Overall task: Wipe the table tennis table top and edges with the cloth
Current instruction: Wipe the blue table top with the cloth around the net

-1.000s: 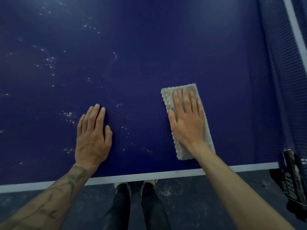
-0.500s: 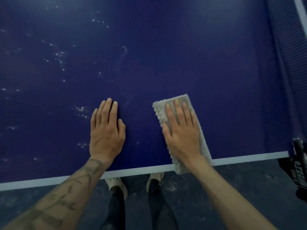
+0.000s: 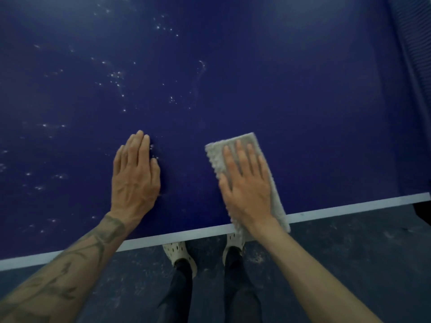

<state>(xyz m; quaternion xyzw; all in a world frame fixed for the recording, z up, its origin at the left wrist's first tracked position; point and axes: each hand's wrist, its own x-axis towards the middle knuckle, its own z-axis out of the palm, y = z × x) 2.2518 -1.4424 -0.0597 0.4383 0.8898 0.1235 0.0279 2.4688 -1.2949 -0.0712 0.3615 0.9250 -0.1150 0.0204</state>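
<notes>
The dark blue table tennis table (image 3: 279, 89) fills most of the view, with a white line (image 3: 338, 207) along its near edge. A folded grey cloth (image 3: 215, 157) lies near that edge, its near end hanging over the white line. My right hand (image 3: 247, 190) presses flat on the cloth with straight fingers. To the left of it my left hand (image 3: 135, 178) rests flat on the bare tabletop. White dust specks (image 3: 116, 75) are scattered over the left half of the top.
The net (image 3: 415, 66) runs along the right side of the table. Below the edge is a dark speckled floor (image 3: 349, 264), and my legs with white perforated shoes (image 3: 179, 255) stand close to the table.
My right hand has drawn the cloth toward me until its near end overhangs the white edge line. The view has shifted, so the net post at the right is out of frame.
</notes>
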